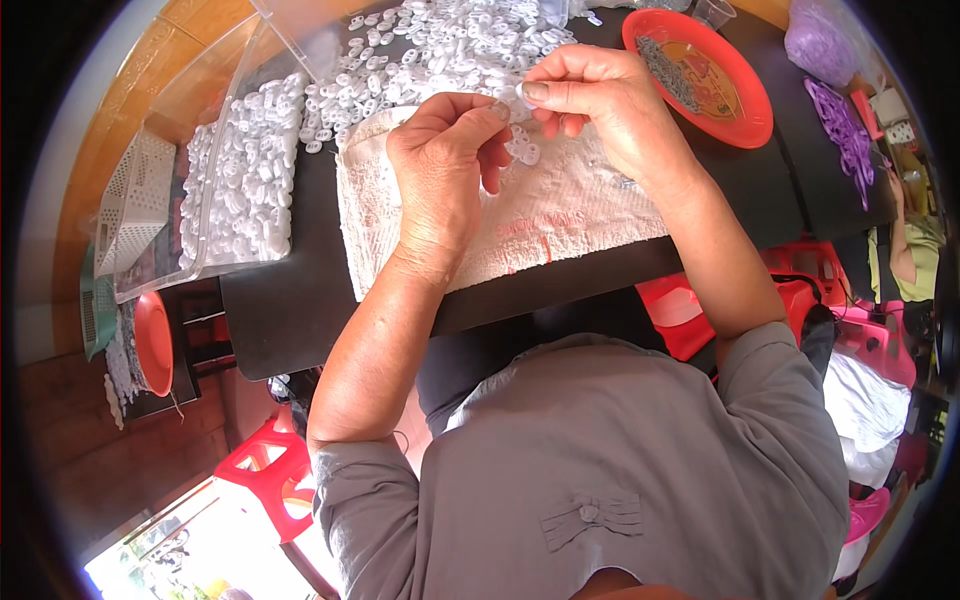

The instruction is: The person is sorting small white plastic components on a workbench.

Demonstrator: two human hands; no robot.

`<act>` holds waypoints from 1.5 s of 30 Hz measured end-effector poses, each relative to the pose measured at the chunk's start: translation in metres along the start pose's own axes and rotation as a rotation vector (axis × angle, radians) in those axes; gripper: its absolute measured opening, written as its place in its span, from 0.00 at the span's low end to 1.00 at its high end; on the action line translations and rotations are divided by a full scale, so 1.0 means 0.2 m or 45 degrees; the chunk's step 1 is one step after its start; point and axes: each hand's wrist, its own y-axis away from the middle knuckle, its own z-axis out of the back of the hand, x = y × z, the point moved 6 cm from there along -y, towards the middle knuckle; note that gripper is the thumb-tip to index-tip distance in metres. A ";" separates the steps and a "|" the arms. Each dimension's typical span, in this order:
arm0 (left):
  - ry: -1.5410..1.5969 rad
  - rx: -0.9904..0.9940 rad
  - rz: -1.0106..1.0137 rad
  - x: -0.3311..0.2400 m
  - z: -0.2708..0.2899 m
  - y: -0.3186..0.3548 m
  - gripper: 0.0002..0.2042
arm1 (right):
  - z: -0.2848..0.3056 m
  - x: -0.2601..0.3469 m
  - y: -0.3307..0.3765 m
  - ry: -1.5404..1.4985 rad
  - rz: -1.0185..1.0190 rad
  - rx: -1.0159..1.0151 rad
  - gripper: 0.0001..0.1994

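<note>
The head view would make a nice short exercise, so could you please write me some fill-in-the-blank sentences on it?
1. The clear box of white pieces stands to the ____ of the cloth.
2. The table under the cloth is coloured ____.
3. The hand nearer the red plate is the person's ____ one.
Missing words: left; black; right.

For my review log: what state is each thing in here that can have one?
Left hand, thumb against fingers; contents unclear
Right hand, pinched, seemingly on a small white piece
White pieces, loose in a spread heap
Clear bin, open, filled with similar pieces
Towel, spread out, slightly creased
Red tray, partly covered by small grey pieces
Purple bag, bulging
</note>
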 end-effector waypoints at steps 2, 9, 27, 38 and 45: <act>-0.004 0.007 -0.010 0.00 0.00 0.00 0.05 | 0.00 0.00 0.00 0.004 -0.002 -0.004 0.07; -0.012 -0.006 -0.005 -0.01 0.00 0.01 0.05 | 0.00 0.00 0.01 0.027 -0.007 -0.006 0.06; -0.072 0.072 0.002 0.01 -0.01 0.00 0.06 | -0.04 -0.01 0.02 -0.029 -0.040 0.013 0.06; -0.001 0.024 0.031 0.02 -0.02 0.01 0.04 | -0.06 -0.01 0.03 -0.079 0.002 -0.052 0.06; 0.051 -0.012 0.047 0.06 -0.03 0.01 0.04 | -0.10 -0.04 0.03 -0.138 0.027 -0.028 0.05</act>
